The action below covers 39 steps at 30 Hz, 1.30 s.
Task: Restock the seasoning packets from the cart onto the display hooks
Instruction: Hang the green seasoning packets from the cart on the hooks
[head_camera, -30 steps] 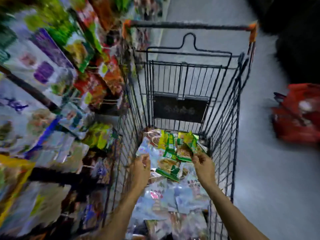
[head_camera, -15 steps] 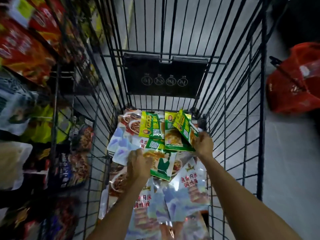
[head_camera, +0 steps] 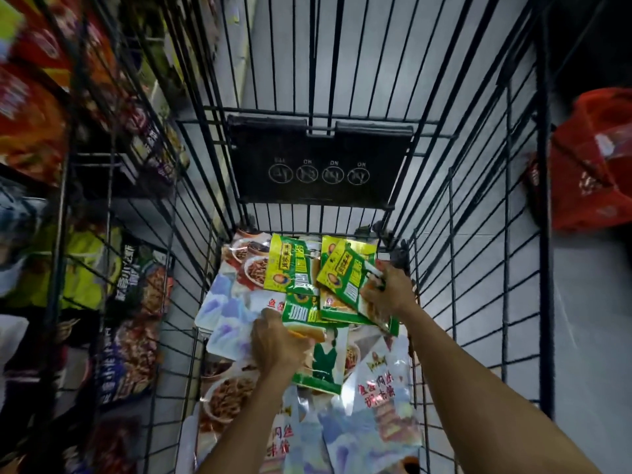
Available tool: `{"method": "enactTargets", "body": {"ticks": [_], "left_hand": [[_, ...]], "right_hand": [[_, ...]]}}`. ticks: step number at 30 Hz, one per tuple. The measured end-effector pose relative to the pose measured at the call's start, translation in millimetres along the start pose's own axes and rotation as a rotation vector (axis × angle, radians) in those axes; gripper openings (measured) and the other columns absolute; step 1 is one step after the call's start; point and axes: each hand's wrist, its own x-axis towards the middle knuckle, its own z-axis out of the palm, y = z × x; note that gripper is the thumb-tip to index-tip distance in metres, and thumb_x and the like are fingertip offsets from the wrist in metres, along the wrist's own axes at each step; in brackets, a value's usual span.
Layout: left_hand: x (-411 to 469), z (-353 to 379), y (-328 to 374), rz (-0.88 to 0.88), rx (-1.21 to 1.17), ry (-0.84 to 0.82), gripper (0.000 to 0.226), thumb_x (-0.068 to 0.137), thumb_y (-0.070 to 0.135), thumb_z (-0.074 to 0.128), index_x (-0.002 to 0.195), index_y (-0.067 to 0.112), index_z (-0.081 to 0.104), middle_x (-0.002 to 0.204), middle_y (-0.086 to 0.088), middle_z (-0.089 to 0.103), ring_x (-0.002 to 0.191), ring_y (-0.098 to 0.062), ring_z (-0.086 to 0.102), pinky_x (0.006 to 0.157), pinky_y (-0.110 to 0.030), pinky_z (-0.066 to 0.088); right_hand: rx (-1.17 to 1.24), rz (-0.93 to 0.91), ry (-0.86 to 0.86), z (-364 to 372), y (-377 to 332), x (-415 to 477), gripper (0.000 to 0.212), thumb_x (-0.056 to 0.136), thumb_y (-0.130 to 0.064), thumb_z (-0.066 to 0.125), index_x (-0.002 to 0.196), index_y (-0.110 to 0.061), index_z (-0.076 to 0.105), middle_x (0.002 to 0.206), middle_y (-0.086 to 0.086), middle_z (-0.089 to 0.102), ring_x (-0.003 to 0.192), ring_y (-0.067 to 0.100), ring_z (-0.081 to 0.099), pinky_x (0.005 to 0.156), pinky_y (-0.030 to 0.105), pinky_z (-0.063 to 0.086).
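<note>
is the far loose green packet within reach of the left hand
Probably yes: the loose green packet lies uncovered on top, just beyond the left hand, though that hand grips a second packet.

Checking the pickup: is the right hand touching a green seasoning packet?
Touching. The head view shows the right hand gripping the tilted green packet by its edge.

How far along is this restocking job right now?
Early days. Done: nothing visibly hung yet; the display is blurred. In hand: the right hand grips a few green packets, the left hand holds a single green packet, both down in the cart. Left: hanging these, plus the silvery packets underneath.
</note>
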Motion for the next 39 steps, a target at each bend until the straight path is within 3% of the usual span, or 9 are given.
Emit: {"method": "enactTargets", "body": {"ticks": [5,11,16,19,25,30,33,36,39], "left_hand": [[4.3,-8.6,-2.1,-0.068,-0.123,-0.152,0.062,0.06,0.032,0.088,0.11,0.003,0.063,0.114,-0.014,0.066,0.102,-0.027,0.063,0.076,-0.027,0.049],[6.6,-14.5,-3.1,-0.123,-0.269,-0.267,0.067,0.063,0.02,0.087,0.12,0.001,0.056,0.121,-0.012,0.063,0.107,-0.028,0.06,0.084,-0.032,0.051],[8.0,-23.0,-9.3,-0.117,-0.436,-0.335,0.039,0.064,0.001,0.082,0.1,0.0,0.067,0.103,-0.017,0.07,0.095,-0.029,0.066,0.082,-0.037,0.055],[7.4,-28.8,-15.2,-0.089,-0.49,-0.319,0.038,0.065,-0.004,0.081,0.101,0.0,0.069,0.101,-0.017,0.071,0.095,-0.029,0.066,0.087,-0.039,0.054],[-1.5,-42.1,-30.0,-0.084,-0.564,-0.236,0.037,0.067,-0.009,0.077,0.102,-0.004,0.068,0.1,-0.02,0.07,0.092,-0.03,0.067,0.084,-0.039,0.054],[-16.2,-55.3,-41.1,-0.063,-0.628,-0.166,0.037,0.067,-0.014,0.075,0.101,-0.005,0.065,0.096,-0.02,0.069,0.077,-0.021,0.065,0.068,-0.029,0.053],[-30.6,-65.6,-44.0,-0.069,-0.688,-0.121,0.039,0.068,-0.012,0.075,0.104,-0.002,0.064,0.089,-0.019,0.069,0.066,-0.018,0.065,0.056,-0.025,0.05],[-46.7,-79.9,-42.7,-0.074,-0.727,-0.068,0.031,0.074,-0.002,0.075,0.103,0.002,0.065,0.087,-0.015,0.069,0.064,-0.017,0.061,0.047,-0.02,0.046],[-65.1,-104.5,-38.4,-0.056,-0.766,-0.01,0.022,0.077,0.008,0.076,0.096,0.004,0.065,0.084,-0.007,0.069,0.065,-0.012,0.06,0.045,-0.016,0.048]], "right_hand": [[-0.096,0.031,-0.025,4.4,4.7,-6.4,0.065,0.082,-0.046,0.068,0.132,-0.01,0.046,0.129,0.018,0.044,0.116,0.033,0.046,0.096,0.036,0.043],[-0.156,0.045,-0.013,2.4,2.0,-12.2,0.07,0.078,-0.054,0.068,0.13,-0.014,0.047,0.128,0.016,0.044,0.118,0.031,0.041,0.095,0.035,0.039],[-0.154,0.06,-0.087,1.3,-1.4,-15.0,0.071,0.08,-0.057,0.065,0.133,-0.014,0.043,0.13,0.015,0.043,0.12,0.032,0.043,0.1,0.04,0.041],[-0.167,0.066,-0.086,2.8,-3.0,-19.4,0.074,0.077,-0.065,0.062,0.128,-0.013,0.045,0.125,0.014,0.05,0.113,0.031,0.052,0.094,0.043,0.047],[-0.24,0.189,-0.031,9.9,-12.0,-33.9,0.102,0.065,-0.081,0.057,0.14,-0.016,0.037,0.142,0.018,0.04,0.135,0.035,0.033,0.11,0.045,0.031],[-0.212,0.199,0.136,9.1,-17.6,-55.6,0.074,0.069,-0.071,0.065,0.111,-0.011,0.06,0.116,0.013,0.06,0.111,0.03,0.053,0.092,0.039,0.042],[0.162,0.202,0.034,4.2,-22.0,-69.6,0.048,0.078,-0.049,0.072,0.096,-0.006,0.061,0.1,0.014,0.068,0.082,0.025,0.063,0.067,0.032,0.052],[0.383,0.182,0.004,-3.0,-28.3,-88.6,0.032,0.086,-0.03,0.068,0.104,-0.004,0.059,0.102,0.015,0.067,0.093,0.032,0.065,0.082,0.044,0.054],[0.5,0.122,0.027,-17.4,-41.8,-111.0,0.016,0.089,-0.019,0.064,0.101,-0.011,0.058,0.099,0.011,0.067,0.093,0.03,0.065,0.082,0.042,0.054]]}}
